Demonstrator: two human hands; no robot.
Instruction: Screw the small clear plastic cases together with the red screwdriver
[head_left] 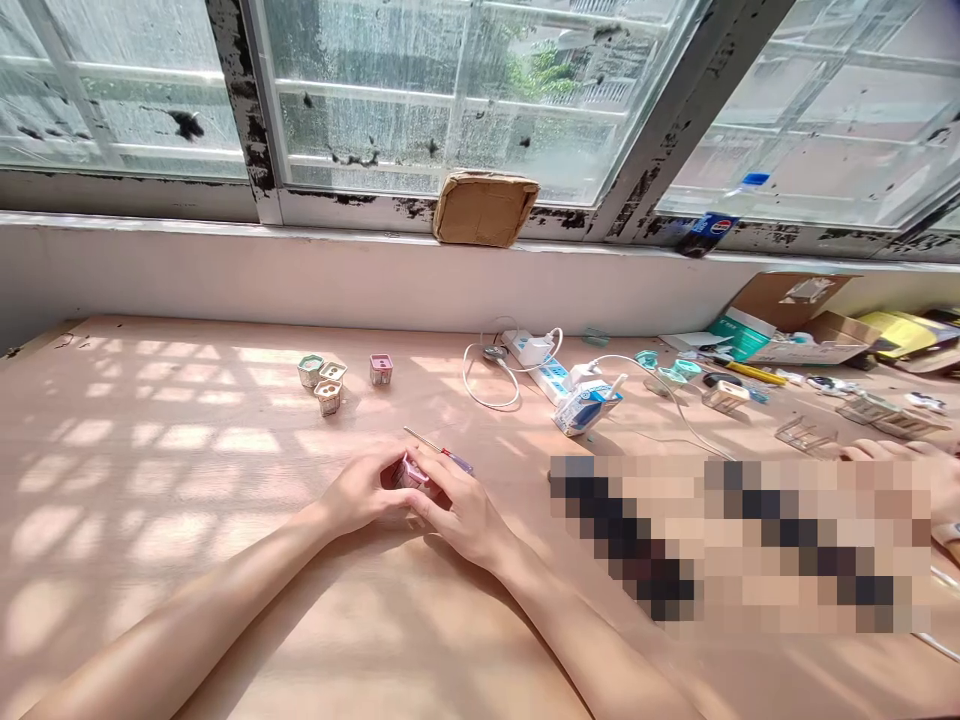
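Wooden bench (150, 480), four plug casings (328, 397), two hands (367, 490) around a fifth casing (411, 473)

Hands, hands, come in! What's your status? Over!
Left hand and right hand closed around small pink housing. Screwdriver against right hand's fingers. Other small housings ahead, apart from hands.
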